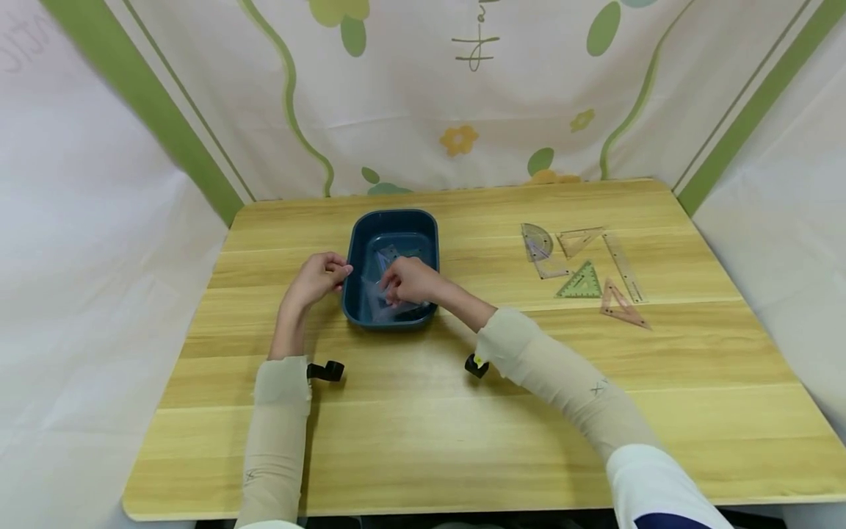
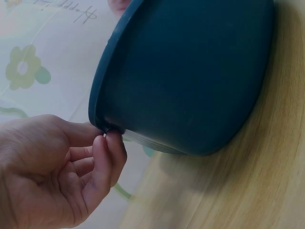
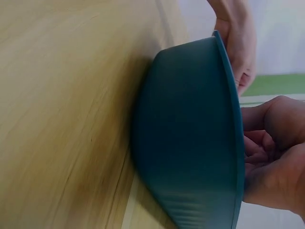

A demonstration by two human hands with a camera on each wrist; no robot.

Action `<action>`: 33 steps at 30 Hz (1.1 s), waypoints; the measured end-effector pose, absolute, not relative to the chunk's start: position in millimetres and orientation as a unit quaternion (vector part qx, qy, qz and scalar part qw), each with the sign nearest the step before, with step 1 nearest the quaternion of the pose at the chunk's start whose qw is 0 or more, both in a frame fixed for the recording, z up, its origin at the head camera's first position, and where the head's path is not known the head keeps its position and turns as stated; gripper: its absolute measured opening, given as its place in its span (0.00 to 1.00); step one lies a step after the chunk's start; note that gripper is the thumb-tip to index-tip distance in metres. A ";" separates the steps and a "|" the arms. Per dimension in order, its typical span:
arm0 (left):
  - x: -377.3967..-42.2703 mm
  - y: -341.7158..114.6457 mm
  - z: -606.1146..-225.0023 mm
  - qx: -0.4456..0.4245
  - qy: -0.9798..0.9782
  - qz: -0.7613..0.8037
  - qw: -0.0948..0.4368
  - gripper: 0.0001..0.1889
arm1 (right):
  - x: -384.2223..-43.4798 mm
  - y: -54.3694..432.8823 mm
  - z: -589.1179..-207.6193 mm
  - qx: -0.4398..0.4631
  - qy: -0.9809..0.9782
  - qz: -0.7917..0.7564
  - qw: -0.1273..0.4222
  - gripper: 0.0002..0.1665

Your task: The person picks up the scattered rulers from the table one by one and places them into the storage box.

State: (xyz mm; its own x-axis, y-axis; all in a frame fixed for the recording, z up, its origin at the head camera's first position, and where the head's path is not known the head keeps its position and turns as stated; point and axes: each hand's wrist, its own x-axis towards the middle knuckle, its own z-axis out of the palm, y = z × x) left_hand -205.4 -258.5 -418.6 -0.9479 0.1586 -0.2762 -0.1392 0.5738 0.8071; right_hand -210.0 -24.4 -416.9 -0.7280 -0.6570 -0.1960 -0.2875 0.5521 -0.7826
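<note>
A dark blue plastic bin (image 1: 428,228) stands on the wooden table in the head view. My left hand (image 1: 316,279) pinches its left rim between thumb and fingers; the left wrist view shows the fingertips right at the edge. Reaching over the opposite rim, my right hand (image 1: 411,281) is down inside the bin with bent fingers. Clear plastic pieces (image 1: 386,254) lie in there, some beside and under the fingertips. In the right wrist view, the bin wall (image 3: 190,129) hides those fingertips, so I cannot tell whether they grip a piece.
To the right on the table (image 1: 410,426) lie a protractor (image 1: 538,241), a green set square (image 1: 581,282), a pink set square (image 1: 623,307), an orange set square (image 1: 580,239) and a clear straight ruler (image 1: 624,267). A printed curtain (image 1: 410,95) hangs behind the far edge.
</note>
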 end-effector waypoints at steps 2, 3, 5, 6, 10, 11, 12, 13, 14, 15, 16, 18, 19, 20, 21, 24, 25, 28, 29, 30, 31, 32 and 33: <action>-207.6 -259.7 -423.1 0.008 0.874 0.460 0.157 0.18 | -210.4 -27.4 -417.7 -0.286 0.852 -0.365 0.242 0.14; -208.1 -260.0 -424.4 0.009 0.874 0.459 0.156 0.18 | -210.6 -28.4 -418.0 -0.290 0.856 -0.354 0.239 0.14; -208.5 -259.1 -426.4 0.013 0.875 0.459 0.154 0.18 | -210.1 -27.8 -418.5 -0.293 0.869 -0.328 0.225 0.13; -208.4 -258.9 -426.9 0.014 0.875 0.459 0.154 0.18 | -209.7 -26.7 -418.7 -0.292 0.875 -0.317 0.218 0.13; -207.7 -259.2 -426.9 0.019 0.875 0.459 0.152 0.18 | -208.1 -17.9 -416.5 -0.295 0.887 -0.307 0.182 0.15; -207.6 -259.8 -426.5 0.019 0.876 0.459 0.151 0.18 | -208.0 -14.5 -415.6 -0.300 0.885 -0.312 0.172 0.15; -207.6 -260.5 -426.3 0.019 0.876 0.458 0.149 0.18 | -207.6 -10.4 -414.2 -0.307 0.882 -0.320 0.161 0.15; -207.7 -261.1 -426.3 0.019 0.876 0.458 0.148 0.18 | -207.1 -5.7 -412.7 -0.315 0.876 -0.332 0.152 0.15; -208.0 -261.6 -426.4 0.020 0.876 0.458 0.148 0.18 | -206.4 -0.3 -411.3 -0.323 0.871 -0.342 0.142 0.14; -208.3 -261.8 -426.3 0.019 0.876 0.458 0.149 0.18 | -205.3 5.6 -409.8 -0.331 0.865 -0.352 0.133 0.14; -208.6 -261.8 -426.3 0.018 0.876 0.459 0.151 0.18 | -203.8 12.1 -408.1 -0.337 0.859 -0.363 0.128 0.15; -209.3 -261.1 -426.5 0.018 0.875 0.458 0.154 0.18 | -199.2 26.5 -405.3 -0.340 0.850 -0.384 0.121 0.15; -209.1 -260.6 -425.9 0.017 0.876 0.456 0.156 0.18 | -196.3 34.2 -403.8 -0.339 0.847 -0.393 0.119 0.15; -208.7 -259.9 -425.3 0.016 0.877 0.453 0.157 0.18 | -193.4 41.9 -402.7 -0.337 0.846 -0.398 0.115 0.15; -208.4 -259.4 -424.7 0.017 0.879 0.450 0.157 0.18 | -190.6 49.8 -402.0 -0.333 0.845 -0.403 0.111 0.15; -207.6 -258.1 -422.5 0.017 0.885 0.438 0.157 0.18 | -182.8 74.7 -401.6 -0.317 0.850 -0.410 0.094 0.14; -207.6 -257.9 -421.8 0.017 0.886 0.435 0.157 0.18 | -180.8 83.2 -402.3 -0.312 0.853 -0.409 0.088 0.14; -206.8 -256.8 -418.6 0.015 0.886 0.434 0.162 0.18 | -175.1 108.9 -404.9 -0.293 0.863 -0.404 0.073 0.14; -206.0 -255.4 -415.8 0.012 0.886 0.432 0.167 0.18 | -173.2 117.2 -405.9 -0.286 0.867 -0.402 0.070 0.14; -203.5 -252.9 -410.4 0.011 0.886 0.432 0.170 0.18 | -171.1 125.8 -407.2 -0.279 0.870 -0.400 0.069 0.14; -199.9 -249.6 -403.9 0.011 0.885 0.431 0.173 0.18 | -169.1 134.2 -408.6 -0.271 0.873 -0.400 0.068 0.14; -200.0 -249.3 -403.3 0.011 0.886 0.430 0.174 0.18 | -167.5 142.9 -410.1 -0.264 0.875 -0.400 0.066 0.14; -200.4 -249.1 -403.0 0.013 0.887 0.427 0.174 0.18 | -165.8 151.6 -411.7 -0.259 0.877 -0.399 0.064 0.14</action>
